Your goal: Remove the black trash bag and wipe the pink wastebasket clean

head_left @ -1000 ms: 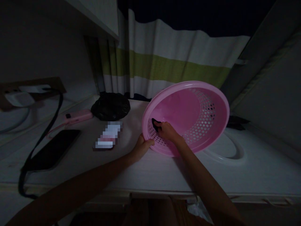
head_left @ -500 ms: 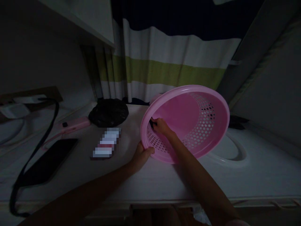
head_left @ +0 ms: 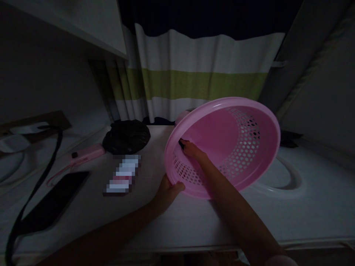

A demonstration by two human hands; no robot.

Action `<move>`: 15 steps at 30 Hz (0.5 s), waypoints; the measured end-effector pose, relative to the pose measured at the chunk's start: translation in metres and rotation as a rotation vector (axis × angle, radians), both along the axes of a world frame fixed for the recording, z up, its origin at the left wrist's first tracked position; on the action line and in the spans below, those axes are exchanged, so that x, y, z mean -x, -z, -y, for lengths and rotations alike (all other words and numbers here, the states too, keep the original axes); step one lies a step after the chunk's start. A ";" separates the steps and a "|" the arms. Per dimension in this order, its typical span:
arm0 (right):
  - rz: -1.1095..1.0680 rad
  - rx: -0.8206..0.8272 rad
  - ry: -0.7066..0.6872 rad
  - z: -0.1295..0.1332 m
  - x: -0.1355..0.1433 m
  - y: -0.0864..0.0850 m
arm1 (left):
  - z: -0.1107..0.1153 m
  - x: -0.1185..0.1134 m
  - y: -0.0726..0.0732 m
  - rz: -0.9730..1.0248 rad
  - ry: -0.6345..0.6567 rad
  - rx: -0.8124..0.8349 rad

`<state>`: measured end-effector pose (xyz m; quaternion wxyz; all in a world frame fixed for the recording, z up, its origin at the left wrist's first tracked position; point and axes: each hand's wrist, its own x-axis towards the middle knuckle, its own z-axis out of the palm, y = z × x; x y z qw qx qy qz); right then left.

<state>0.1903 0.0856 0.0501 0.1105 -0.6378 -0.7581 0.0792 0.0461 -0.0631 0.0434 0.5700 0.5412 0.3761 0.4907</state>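
Note:
A pink plastic basket (head_left: pixel 219 105) with rows of round holes in its wall is tilted on its side on the white tabletop (head_left: pixel 194 225), its mouth facing me. My left hand (head_left: pixel 168 190) is closed on the lower left of the rim, with the thumb over the edge. Inside the basket, my right hand (head_left: pixel 191 148) is closed in a pinch near the left inner wall. A small dark item (head_left: pixel 181 143) shows at its fingertips; its kind is too dim to make out.
Left of the basket are a black plastic bag (head_left: pixel 126 136), a phone with a blurred screen (head_left: pixel 122 175), a pink device (head_left: pixel 87 153), a dark flat slab (head_left: pixel 55 201) and a black cable (head_left: pixel 52 159). A white ring (head_left: pixel 296 184) lies at right. A striped curtain (head_left: pixel 199 83) hangs behind.
The view has shifted slightly. The basket's right side appears a little farther right and larger. Both hands keep about the same places on and inside the basket.

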 end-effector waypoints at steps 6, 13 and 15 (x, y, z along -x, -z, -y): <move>0.109 0.065 0.200 0.010 -0.004 -0.004 | -0.006 0.000 0.001 -0.007 0.026 -0.009; 0.306 0.133 0.154 0.034 0.012 -0.032 | -0.010 0.002 -0.003 0.010 0.054 -0.047; 0.335 0.153 0.072 0.040 0.016 -0.038 | -0.011 0.003 -0.003 0.008 0.061 -0.043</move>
